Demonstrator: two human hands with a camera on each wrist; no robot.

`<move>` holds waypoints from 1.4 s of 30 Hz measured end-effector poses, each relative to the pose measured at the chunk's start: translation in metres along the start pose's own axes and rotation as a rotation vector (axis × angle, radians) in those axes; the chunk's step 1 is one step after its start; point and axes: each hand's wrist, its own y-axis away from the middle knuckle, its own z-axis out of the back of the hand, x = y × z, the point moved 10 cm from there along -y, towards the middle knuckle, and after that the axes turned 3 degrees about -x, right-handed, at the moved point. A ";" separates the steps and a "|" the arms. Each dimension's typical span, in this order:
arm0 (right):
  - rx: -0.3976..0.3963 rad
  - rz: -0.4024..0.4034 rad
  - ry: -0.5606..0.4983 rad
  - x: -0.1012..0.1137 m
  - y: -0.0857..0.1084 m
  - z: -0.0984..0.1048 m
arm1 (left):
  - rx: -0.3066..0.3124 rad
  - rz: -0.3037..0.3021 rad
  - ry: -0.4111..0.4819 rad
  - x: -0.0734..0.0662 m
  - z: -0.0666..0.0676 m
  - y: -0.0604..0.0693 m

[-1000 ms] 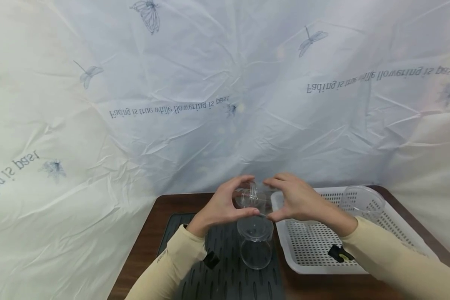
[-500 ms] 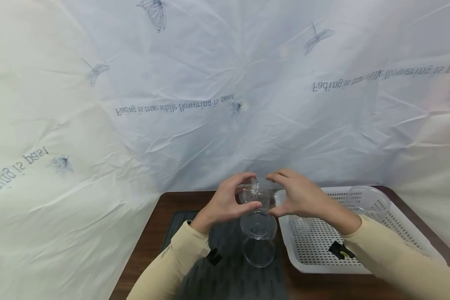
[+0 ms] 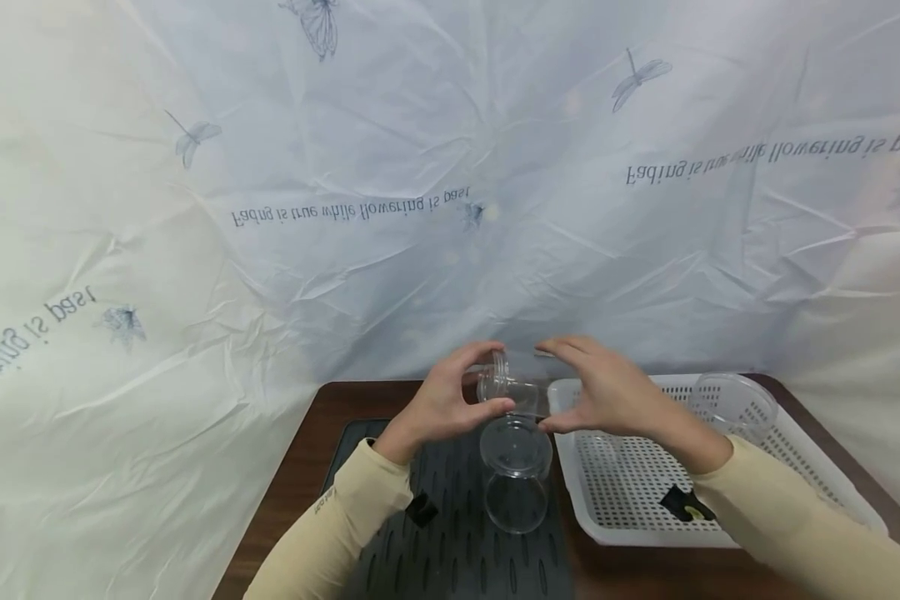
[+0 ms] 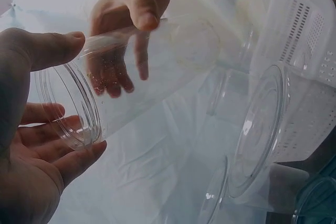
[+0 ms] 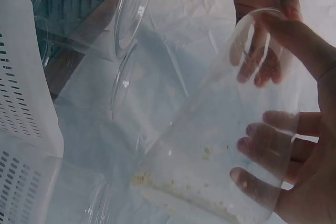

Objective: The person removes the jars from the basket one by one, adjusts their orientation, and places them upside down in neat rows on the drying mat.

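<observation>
A clear cylindrical jar (image 3: 525,395) lies sideways in the air between the two hands. My left hand (image 3: 442,400) grips its ringed end, thumb on one side and fingers on the other; whether those rings are a lid or the rim, I cannot tell. Around the smooth body, my right hand (image 3: 611,392) curls its thumb and fingers. Yellowish specks show at the jar's far end in the right wrist view, and small drops in the left wrist view. Beneath the hands, a clear round container (image 3: 516,446) with a wide circular top stands on the dark ribbed mat (image 3: 457,542).
To the right sits a white perforated basket (image 3: 645,540), with a clear round container (image 3: 735,404) at its back right. Brown wooden tabletop (image 3: 288,492) shows around the mat. A pale printed sheet (image 3: 390,275) hangs behind the table.
The left hand has shifted slightly left, widening the gap between the hands a little. Both keep hold of the jar. The head view has turned slightly left.
</observation>
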 end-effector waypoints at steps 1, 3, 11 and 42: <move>-0.006 0.000 -0.017 -0.001 0.000 0.002 | -0.001 0.003 -0.005 0.000 0.001 -0.001; -0.013 0.000 -0.044 -0.004 0.001 0.005 | -0.005 0.004 -0.006 0.000 0.002 -0.002; -0.073 -0.039 -0.152 -0.019 0.009 0.018 | -0.014 0.004 0.026 -0.001 0.003 -0.001; -0.252 -0.092 -0.778 -0.077 0.054 0.021 | -0.049 -0.036 0.115 0.000 0.016 0.008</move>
